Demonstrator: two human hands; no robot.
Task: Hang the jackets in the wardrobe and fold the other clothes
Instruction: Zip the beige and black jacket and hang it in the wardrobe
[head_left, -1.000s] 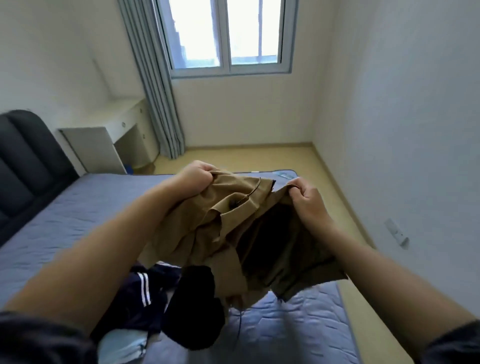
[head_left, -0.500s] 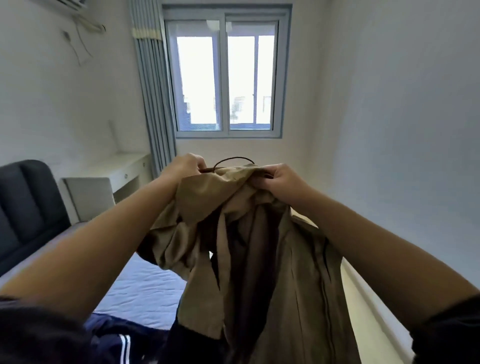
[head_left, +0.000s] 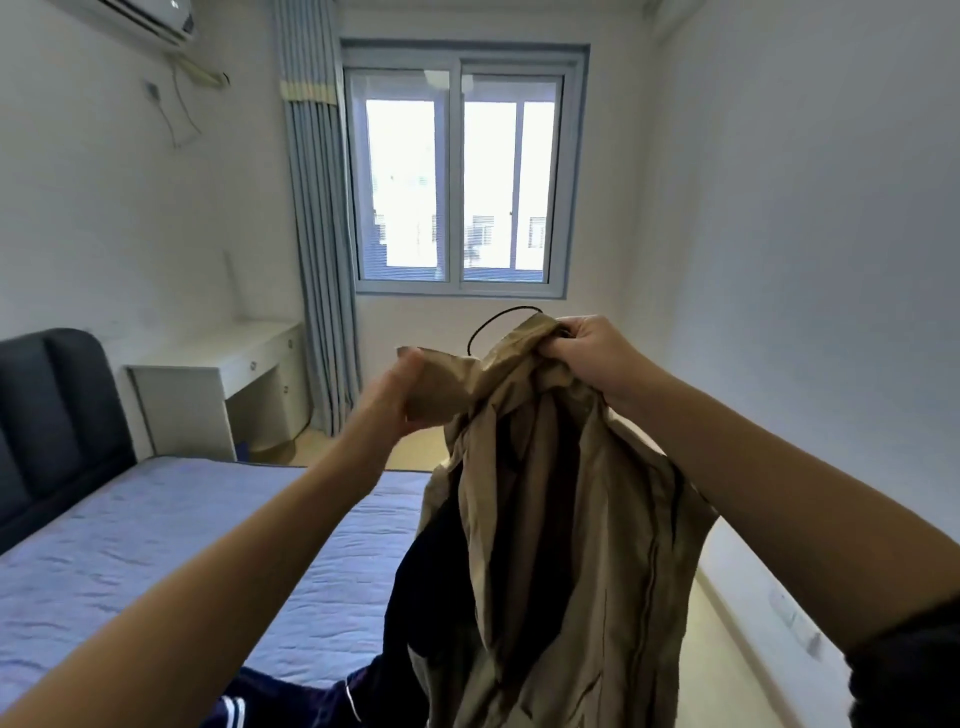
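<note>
A tan jacket (head_left: 582, 561) with a dark lining hangs in front of me, held up by its collar. My right hand (head_left: 587, 353) grips the bunched top, where a thin black cord loop (head_left: 493, 325) sticks up. My left hand (head_left: 400, 384) holds a fold of the same fabric a little lower and to the left. A dark navy garment with white stripes (head_left: 291, 701) lies on the bed below my arms, partly hidden by the jacket.
The bed with a blue-grey cover (head_left: 156, 540) fills the lower left, its dark padded headboard (head_left: 47, 415) at the left edge. A white desk (head_left: 228, 364) and a grey curtain (head_left: 317, 260) stand by the window (head_left: 462, 171). Bare floor runs along the right wall.
Both hands have raised the jacket from near the bed to chest height, letting it hang down. My view has tilted up toward the window. The hands have spread slightly apart.
</note>
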